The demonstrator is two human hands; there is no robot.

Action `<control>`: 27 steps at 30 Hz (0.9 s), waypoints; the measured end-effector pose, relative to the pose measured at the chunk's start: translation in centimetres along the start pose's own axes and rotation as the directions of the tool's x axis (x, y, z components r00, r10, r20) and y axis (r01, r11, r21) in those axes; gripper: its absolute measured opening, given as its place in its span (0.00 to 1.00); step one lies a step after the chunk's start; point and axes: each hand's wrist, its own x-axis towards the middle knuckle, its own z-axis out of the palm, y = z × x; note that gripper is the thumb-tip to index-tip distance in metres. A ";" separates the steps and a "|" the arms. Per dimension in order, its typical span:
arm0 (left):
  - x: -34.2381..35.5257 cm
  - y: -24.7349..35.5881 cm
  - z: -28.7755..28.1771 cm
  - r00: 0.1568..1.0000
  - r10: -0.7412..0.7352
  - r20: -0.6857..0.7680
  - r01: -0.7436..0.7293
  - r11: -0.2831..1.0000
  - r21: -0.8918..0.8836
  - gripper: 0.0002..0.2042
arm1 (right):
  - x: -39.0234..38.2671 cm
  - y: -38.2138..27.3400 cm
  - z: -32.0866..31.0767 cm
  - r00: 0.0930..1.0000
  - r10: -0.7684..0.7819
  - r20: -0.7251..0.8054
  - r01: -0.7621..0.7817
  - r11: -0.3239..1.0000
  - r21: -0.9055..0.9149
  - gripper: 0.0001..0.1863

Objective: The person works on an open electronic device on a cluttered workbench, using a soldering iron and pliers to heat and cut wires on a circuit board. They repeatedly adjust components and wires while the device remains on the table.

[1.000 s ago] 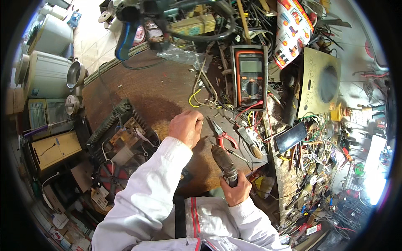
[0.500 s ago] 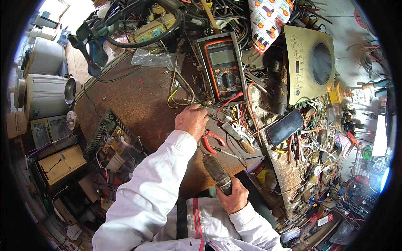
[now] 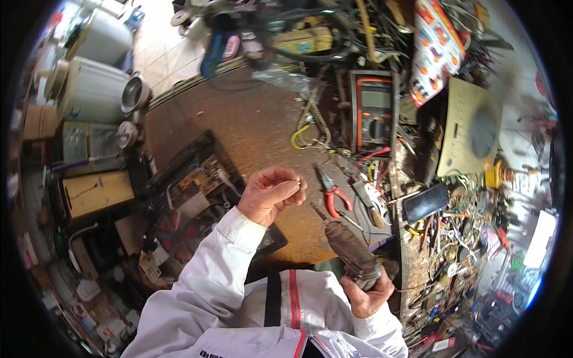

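Note:
My right hand (image 3: 370,294) wraps around the rear end of a grimy, dark electric screwdriver (image 3: 352,249). The tool tilts, its thin bit (image 3: 317,210) pointing up and left over the brown worktable (image 3: 239,119). Just left of the bit, and apart from it, my left hand (image 3: 271,194) is closed in a pinch. A tiny pale speck shows at its fingertips, too small to name. Beyond the bit lie red-handled pliers (image 3: 335,200) on the table. A knife-like tool with a worn handle (image 3: 375,213) rests to their right.
A framed multimeter (image 3: 375,113) stands at the back amid tangled cables. An open circuit-board assembly (image 3: 200,185) sits on the left. To the right are a phone (image 3: 425,201), a gold induction cooker (image 3: 471,128) and heaped hand tools and wires.
My left hand has come back from the wires below the multimeter, fingers pinched. My right hand has shifted right with the electric screwdriver, and the whole view has turned.

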 end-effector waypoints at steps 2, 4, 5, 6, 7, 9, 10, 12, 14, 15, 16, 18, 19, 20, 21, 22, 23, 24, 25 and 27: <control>-2.5 0.7 -1.7 1.000 0.013 -0.026 -0.019 0.974 -0.225 0.06 | -0.1 -1.5 1.0 0.999 -0.021 0.027 0.017 0.991 0.131 0.24; -4.5 0.8 -2.9 0.996 0.066 -0.053 -0.080 0.932 -0.353 0.08 | 0.1 -1.6 1.5 0.990 -0.068 0.123 0.056 0.993 0.099 0.25; -5.3 1.0 -3.2 0.994 0.097 -0.052 -0.110 0.909 -0.402 0.08 | 0.2 -1.8 1.8 0.981 -0.090 0.172 0.077 0.994 0.083 0.26; -6.1 1.2 -3.5 0.992 0.101 -0.072 -0.121 0.908 -0.401 0.09 | 0.3 -2.3 2.3 0.976 -0.080 0.203 0.074 0.997 0.035 0.27; -7.0 1.5 -4.0 0.990 0.106 -0.094 -0.135 0.907 -0.400 0.09 | 0.5 -2.4 3.1 0.968 -0.111 0.225 0.117 0.993 -0.012 0.28; -8.3 1.8 -4.9 0.985 0.139 -0.101 -0.169 0.899 -0.405 0.09 | 0.5 -2.7 4.2 0.961 -0.092 0.261 0.110 0.993 -0.053 0.29; -8.8 1.8 -5.6 0.981 0.169 -0.091 -0.191 0.891 -0.412 0.09 | 0.6 -2.9 4.8 0.954 -0.099 0.281 0.125 0.989 -0.077 0.29; -9.8 2.1 -6.2 0.974 0.203 -0.097 -0.225 0.868 -0.442 0.09 | 0.7 -3.3 5.7 0.942 -0.112 0.316 0.157 0.980 -0.121 0.28; -10.8 2.5 -6.6 0.964 0.239 -0.120 -0.268 0.857 -0.439 0.09 | 0.7 -3.6 6.4 0.928 -0.162 0.335 0.224 0.962 -0.156 0.28; -11.2 2.7 -6.8 0.958 0.254 -0.130 -0.286 0.852 -0.438 0.09 | 0.6 -3.7 6.7 0.921 -0.185 0.343 0.255 0.951 -0.172 0.28; -11.7 3.2 -6.8 0.956 0.247 -0.159 -0.292 0.856 -0.426 0.10 | 0.6 -3.7 6.9 0.912 -0.181 0.368 0.264 0.946 -0.189 0.28; -12.5 3.3 -7.3 0.953 0.243 -0.179 -0.297 0.860 -0.415 0.09 | 0.7 -4.2 7.4 0.884 -0.218 0.413 0.336 0.911 -0.238 0.28; -12.8 3.2 -7.4 0.952 0.240 -0.190 -0.298 0.865 -0.404 0.09 | 0.8 -4.5 7.7 0.861 -0.260 0.437 0.398 0.879 -0.263 0.28; -13.1 3.3 -7.5 0.953 0.229 -0.198 -0.295 0.853 -0.431 0.08 | 0.7 -5.5 8.5 0.816 -0.343 0.466 0.509 0.808 -0.297 0.28; -13.4 3.2 -7.7 0.955 0.213 -0.208 -0.288 0.841 -0.459 0.08 | 0.6 -5.9 8.9 0.794 -0.362 0.489 0.546 0.778 -0.310 0.28; -13.9 2.9 -7.9 0.956 0.196 -0.216 -0.280 0.828 -0.486 0.07 | 0.5 -6.3 9.3 0.770 -0.380 0.512 0.582 0.747 -0.321 0.28; -14.3 2.6 -8.0 0.958 0.179 -0.223 -0.271 0.814 -0.513 0.07 | 0.4 -6.8 9.7 0.745 -0.399 0.534 0.619 0.713 -0.329 0.28; -14.5 2.2 -8.1 0.953 0.189 -0.236 -0.288 0.802 -0.523 0.06 | 0.5 -6.7 9.9 0.738 -0.398 0.545 0.623 0.712 -0.324 0.28; -14.6 2.0 -8.3 0.955 0.180 -0.236 -0.284 0.788 -0.547 0.06 | 0.5 -6.8 10.1 0.737 -0.386 0.555 0.618 0.718 -0.321 0.28; -14.9 1.5 -8.7 0.957 0.165 -0.237 -0.277 0.758 -0.590 0.05 | 0.6 -6.8 10.4 0.732 -0.364 0.576 0.609 0.729 -0.313 0.28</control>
